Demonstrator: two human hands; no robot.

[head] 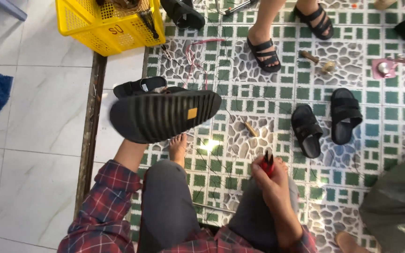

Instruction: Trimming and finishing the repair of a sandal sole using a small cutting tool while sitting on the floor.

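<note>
The black sandal (165, 115) is held up over the patterned floor (258, 93), with its ribbed rubber sole facing the camera and its long axis lying left to right. The left hand (132, 143) is under it, so I cannot tell how its fingers are. The right hand (270, 180) has fingers closed around a red-handled tool (267, 164). A yellow plastic basket (104, 23) stands further away.

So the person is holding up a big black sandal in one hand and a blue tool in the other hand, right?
Not quite. The tool in the right hand is red, not blue, as the head view shows. The rest is right: the left hand, hidden behind it, holds up a big black sandal, sole towards the camera.
</note>
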